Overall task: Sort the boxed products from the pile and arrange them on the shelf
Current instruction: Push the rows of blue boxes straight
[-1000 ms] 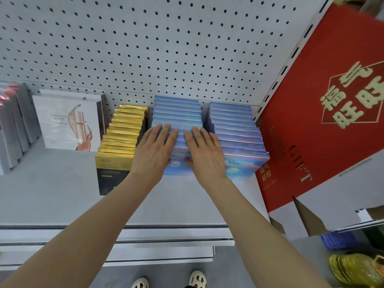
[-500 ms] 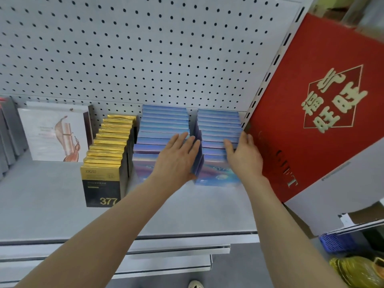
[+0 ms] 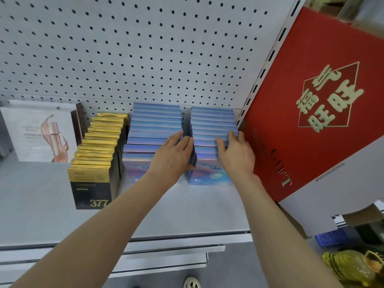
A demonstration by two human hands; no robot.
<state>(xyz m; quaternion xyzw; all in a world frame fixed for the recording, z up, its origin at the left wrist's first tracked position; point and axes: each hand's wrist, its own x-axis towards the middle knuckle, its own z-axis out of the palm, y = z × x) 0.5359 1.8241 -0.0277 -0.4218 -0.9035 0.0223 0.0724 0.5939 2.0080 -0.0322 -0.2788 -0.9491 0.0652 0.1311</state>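
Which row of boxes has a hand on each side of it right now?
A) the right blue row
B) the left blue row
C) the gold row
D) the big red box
A: the left hand and right hand flank the right blue row.

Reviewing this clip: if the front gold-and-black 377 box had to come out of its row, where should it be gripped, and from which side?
Probably from above and in front: pinch the gold top edge of the 377 box across its thin depth. Its front face is free, but identical boxes pack behind it and the blue row stands close on one side.
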